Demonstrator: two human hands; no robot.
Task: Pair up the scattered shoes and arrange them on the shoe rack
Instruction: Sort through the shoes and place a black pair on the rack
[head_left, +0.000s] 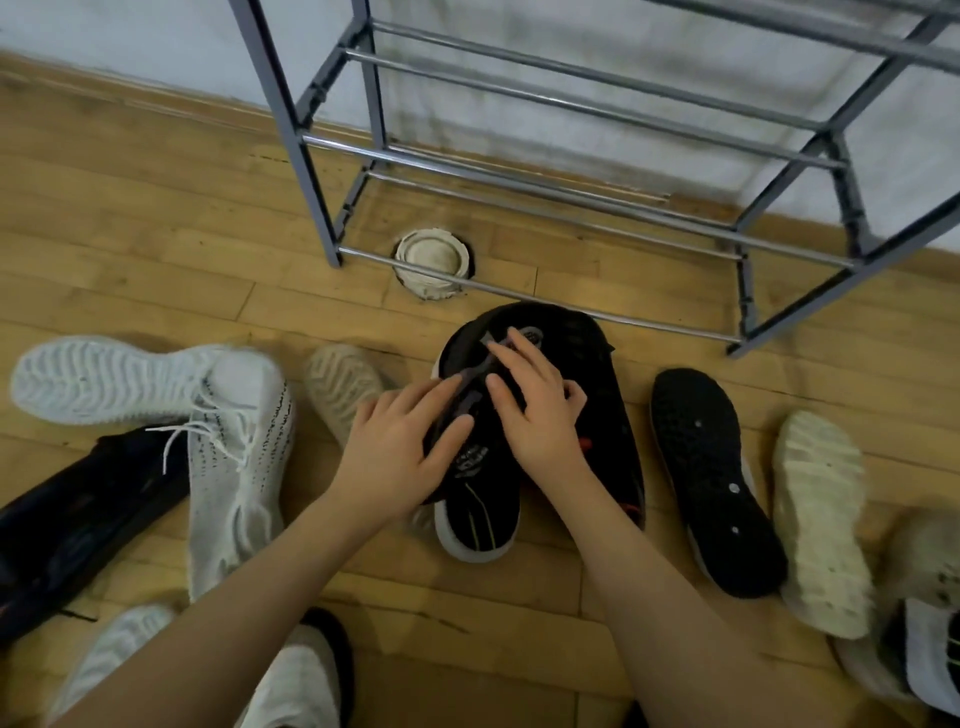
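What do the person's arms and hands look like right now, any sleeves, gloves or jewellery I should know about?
Both forearms are bare as far as the frame shows; no sleeve is in view. The left hand and the right hand wear no gloves, and no ring, watch or bracelet shows on the visible fingers or wrists. The nails look short and unpainted. No markings or bandages are visible.

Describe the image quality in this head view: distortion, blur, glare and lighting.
Head view: wide-angle distortion bows the shoe rack rails and splays its posts; soft blur over both hands, left hand and right hand, on the black shoes; bright glints along the chrome rails; dim, warm light, with the dark shoe at far left nearly featureless.
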